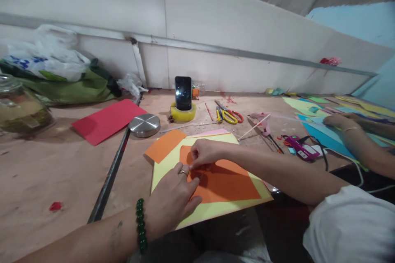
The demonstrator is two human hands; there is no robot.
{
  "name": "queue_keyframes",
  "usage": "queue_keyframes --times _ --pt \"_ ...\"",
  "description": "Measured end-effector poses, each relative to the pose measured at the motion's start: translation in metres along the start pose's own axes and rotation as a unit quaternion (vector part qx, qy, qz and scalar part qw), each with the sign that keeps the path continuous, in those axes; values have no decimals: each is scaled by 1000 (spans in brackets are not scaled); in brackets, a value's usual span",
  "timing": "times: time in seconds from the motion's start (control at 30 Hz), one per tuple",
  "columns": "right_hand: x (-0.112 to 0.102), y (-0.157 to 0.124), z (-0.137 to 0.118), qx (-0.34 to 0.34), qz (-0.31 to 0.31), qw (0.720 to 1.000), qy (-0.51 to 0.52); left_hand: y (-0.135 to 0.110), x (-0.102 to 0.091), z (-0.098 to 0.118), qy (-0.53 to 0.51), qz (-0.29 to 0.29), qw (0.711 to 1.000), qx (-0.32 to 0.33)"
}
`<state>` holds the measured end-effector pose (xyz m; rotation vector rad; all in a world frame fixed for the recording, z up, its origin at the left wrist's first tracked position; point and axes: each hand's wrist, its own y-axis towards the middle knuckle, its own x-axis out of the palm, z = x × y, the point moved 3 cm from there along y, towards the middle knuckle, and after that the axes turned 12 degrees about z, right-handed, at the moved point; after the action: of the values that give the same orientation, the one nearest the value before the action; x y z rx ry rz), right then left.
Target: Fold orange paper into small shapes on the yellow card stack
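An orange sheet of paper lies over a pale yellow sheet at the table's near edge. My right hand is closed in a pinch at the orange sheet's left edge, and its fingertips are partly hidden. Close below it, my left hand, with a ring and a green bead bracelet, rests on the sheets with fingers stretched and thumb apart. The fingertips of both hands nearly meet. A smaller orange piece of paper lies at the upper left of the yellow sheet.
Behind the sheets are a round metal disc, a phone on a yellow tape roll, scissors and a pink glue gun. Red paper lies left. A co-worker's hands are over coloured paper at right, beyond a purple power strip.
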<state>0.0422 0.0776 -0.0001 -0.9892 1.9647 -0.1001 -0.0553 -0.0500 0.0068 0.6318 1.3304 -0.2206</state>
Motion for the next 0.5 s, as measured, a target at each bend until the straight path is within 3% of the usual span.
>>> queue_keyframes --times 0.13,0.27,0.4,0.5 --pt "-15 -1 15 44 17 999 28 0 2 -1 -4 4 1000 -3" --pt "-34 -9 38 63 61 996 14 1 3 0 17 -31 999 -4" --pt "-45 -20 48 28 119 992 -20 3 0 1 19 -65 998 -18" --pt "-44 -27 42 -41 159 985 -43 4 -2 0 1 -50 998 -27"
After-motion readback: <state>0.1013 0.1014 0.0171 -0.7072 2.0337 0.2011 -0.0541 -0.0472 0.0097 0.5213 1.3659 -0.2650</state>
